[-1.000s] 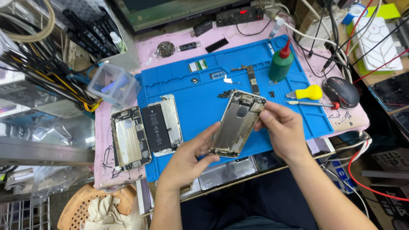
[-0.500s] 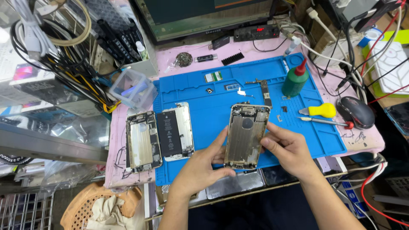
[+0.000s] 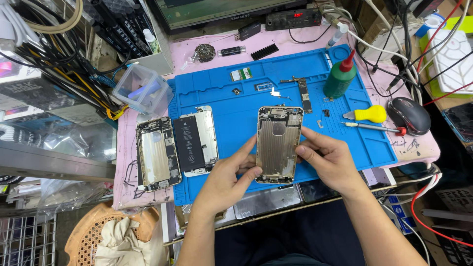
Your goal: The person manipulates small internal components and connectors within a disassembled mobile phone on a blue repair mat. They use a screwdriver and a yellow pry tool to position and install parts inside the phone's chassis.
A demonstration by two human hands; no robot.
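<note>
Both hands pinch the stripped phone housing (image 3: 278, 145) by its long edges, inner side up for a clear view, just above the blue mat (image 3: 236, 98). The left hand (image 3: 224, 182) grips with thumb and forefinger; the right hand (image 3: 330, 160) clamps likewise, other fingers curled.

Bright, even overhead light, sharp focus on the blue silicone work mat (image 3: 231, 106), soft short shadows around it, mild wide-angle bending beyond its corners.
</note>
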